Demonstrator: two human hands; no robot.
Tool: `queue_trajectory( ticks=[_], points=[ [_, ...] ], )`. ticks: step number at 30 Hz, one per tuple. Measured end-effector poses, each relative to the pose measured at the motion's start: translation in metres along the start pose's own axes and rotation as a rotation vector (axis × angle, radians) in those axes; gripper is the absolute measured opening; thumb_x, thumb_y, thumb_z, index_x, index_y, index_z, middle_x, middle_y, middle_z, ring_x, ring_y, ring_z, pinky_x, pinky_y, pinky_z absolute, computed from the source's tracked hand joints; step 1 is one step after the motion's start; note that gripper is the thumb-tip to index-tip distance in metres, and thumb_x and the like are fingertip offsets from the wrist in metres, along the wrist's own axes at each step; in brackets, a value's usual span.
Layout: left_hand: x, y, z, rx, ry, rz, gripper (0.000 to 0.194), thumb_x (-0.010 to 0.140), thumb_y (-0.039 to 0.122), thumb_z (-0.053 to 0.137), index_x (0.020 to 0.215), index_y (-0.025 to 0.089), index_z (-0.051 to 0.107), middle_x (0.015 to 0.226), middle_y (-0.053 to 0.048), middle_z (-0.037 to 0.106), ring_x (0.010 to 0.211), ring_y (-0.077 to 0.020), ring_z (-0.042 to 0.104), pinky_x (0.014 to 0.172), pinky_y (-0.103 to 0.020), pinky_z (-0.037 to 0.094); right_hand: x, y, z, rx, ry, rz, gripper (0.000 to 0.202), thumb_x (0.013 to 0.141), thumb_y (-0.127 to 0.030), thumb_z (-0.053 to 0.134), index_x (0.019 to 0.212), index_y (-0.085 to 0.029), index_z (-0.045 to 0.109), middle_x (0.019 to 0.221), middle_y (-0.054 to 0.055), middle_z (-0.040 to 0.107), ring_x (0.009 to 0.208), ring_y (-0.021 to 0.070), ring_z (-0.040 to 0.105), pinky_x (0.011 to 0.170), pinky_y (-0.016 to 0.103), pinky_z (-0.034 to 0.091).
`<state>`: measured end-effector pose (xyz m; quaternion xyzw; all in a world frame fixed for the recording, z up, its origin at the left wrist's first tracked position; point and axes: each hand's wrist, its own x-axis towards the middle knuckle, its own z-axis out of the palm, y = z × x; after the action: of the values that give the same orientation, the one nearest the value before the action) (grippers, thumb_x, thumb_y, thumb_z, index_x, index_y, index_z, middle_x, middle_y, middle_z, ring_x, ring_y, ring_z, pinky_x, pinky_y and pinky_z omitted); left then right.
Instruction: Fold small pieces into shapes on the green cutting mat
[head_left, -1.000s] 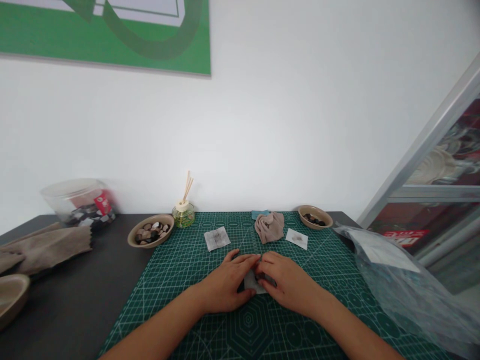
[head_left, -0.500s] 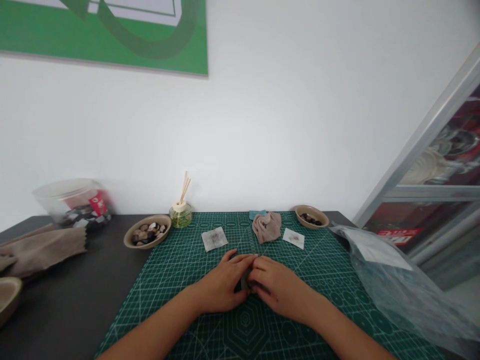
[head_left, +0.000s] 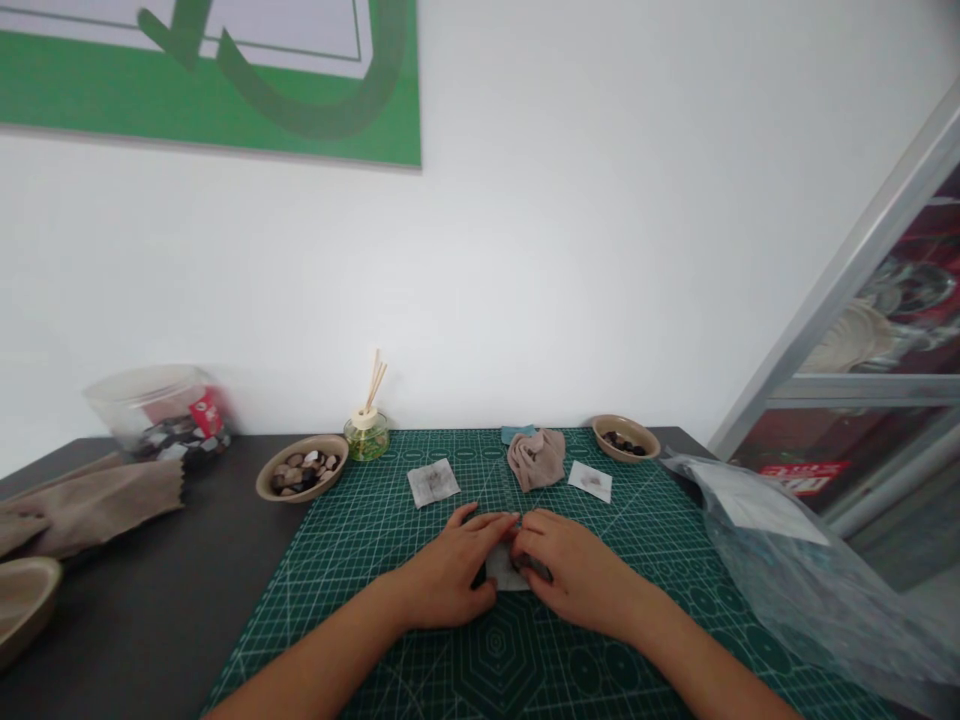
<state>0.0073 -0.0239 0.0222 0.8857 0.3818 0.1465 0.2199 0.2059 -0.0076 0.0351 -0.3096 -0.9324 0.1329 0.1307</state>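
A small pale grey square sheet point(head_left: 504, 572) lies on the green cutting mat point(head_left: 360, 655) between my two hands. My left hand point(head_left: 450, 572) rests at its left side, fingers stretched over the far edge and the thumb apart, near the front left edge. Curled over the sheet's right part is my right hand point(head_left: 574, 575), its fingers bent down and closed. Something dark shows under those fingers, too hidden to name. Beyond the hands lie another grey sheet point(head_left: 433, 483), a white square with a brownish smudge point(head_left: 590, 481) and a crumpled beige cloth point(head_left: 537, 460).
A bowl of brown and black stones point(head_left: 303, 468) and a reed diffuser point(head_left: 367, 434) stand back left; a bowl of dark stones point(head_left: 626, 439) stands back right. A clear plastic bag point(head_left: 795, 570) lies right. Left are a beige cloth point(head_left: 105, 505), a bowl point(head_left: 26, 605) and a plastic tub point(head_left: 161, 415).
My right hand has shifted slightly right, away from my left fingers, so more of the pale sheet shows between them. The view has tilted up a little.
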Motion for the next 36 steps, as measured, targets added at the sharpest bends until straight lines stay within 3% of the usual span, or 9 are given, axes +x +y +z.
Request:
queue_trajectory(
  ticks=[5,19,25,30,36],
  points=[
    [0.0001,-0.0015,0.0014,-0.011,0.021,0.027,0.072,0.066,0.011,0.047,0.136,0.020,0.033,0.144,-0.009,0.039,0.133,-0.0237,0.034,0.114,-0.048,0.012,0.0003,-0.0027,0.0006,0.043,-0.023,-0.082,0.014,0.082,-0.008,0.052,0.088,-0.018,0.059,0.100,0.005,0.059,0.097,0.0190,0.051,0.086,0.031,0.042],
    [-0.0001,0.0005,0.0000,-0.010,-0.004,-0.012,0.073,0.067,0.011,0.047,0.137,0.020,0.030,0.145,-0.009,0.038,0.133,-0.0255,0.034,0.113,-0.051,0.011,0.0004,-0.0016,-0.0015,-0.009,-0.012,-0.028,0.013,0.081,-0.007,0.052,0.088,-0.016,0.059,0.096,0.007,0.059,0.093,0.0202,0.052,0.083,0.033,0.043],
    [0.0001,0.0000,0.0001,0.005,-0.009,0.005,0.071,0.067,0.012,0.047,0.137,0.021,0.033,0.145,-0.009,0.038,0.133,-0.0239,0.033,0.114,-0.049,0.011,0.0000,-0.0038,-0.0012,0.035,-0.028,-0.090,0.012,0.082,-0.010,0.053,0.089,-0.017,0.060,0.100,0.006,0.059,0.096,0.0191,0.051,0.085,0.031,0.042],
    [0.0004,-0.0027,0.0022,0.015,-0.006,0.004,0.075,0.067,0.011,0.047,0.139,0.018,0.028,0.145,-0.011,0.037,0.133,-0.0239,0.033,0.114,-0.049,0.011,-0.0006,-0.0033,-0.0041,-0.019,-0.028,-0.013,0.011,0.080,-0.009,0.053,0.087,-0.016,0.059,0.094,0.006,0.059,0.091,0.0202,0.053,0.081,0.032,0.043],
    [0.0007,-0.0019,0.0019,0.009,-0.003,0.016,0.073,0.067,0.011,0.047,0.137,0.021,0.032,0.144,-0.009,0.038,0.133,-0.0241,0.034,0.114,-0.049,0.011,-0.0001,-0.0029,-0.0009,-0.007,-0.021,-0.065,0.012,0.082,-0.009,0.052,0.088,-0.017,0.059,0.099,0.006,0.059,0.095,0.0188,0.051,0.085,0.030,0.041]
  ],
)
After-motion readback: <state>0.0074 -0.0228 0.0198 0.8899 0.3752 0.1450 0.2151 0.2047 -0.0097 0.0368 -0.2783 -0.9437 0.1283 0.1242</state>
